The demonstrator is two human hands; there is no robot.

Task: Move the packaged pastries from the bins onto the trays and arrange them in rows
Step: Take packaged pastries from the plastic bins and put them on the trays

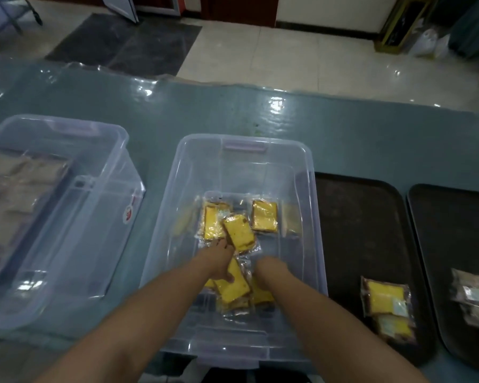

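Both my hands reach into the middle clear bin (244,161), which holds several yellow packaged pastries (264,217). My left hand (219,262) grips one pack (233,288) with the thumb on top, and its fingertips touch another tilted pack (239,233). My right hand (266,269) points down onto packs (262,295) at the near side; its fingers are hidden. A dark tray (371,217) to the right of the bin carries two yellow packs (385,297) near its front.
A second clear bin (67,175) at the left holds brown packaged pastries (11,189). Another dark tray (454,230) at the far right carries brownish packs (473,297). Everything stands on a green table (233,111) covered in glossy plastic, with tiled floor beyond it.
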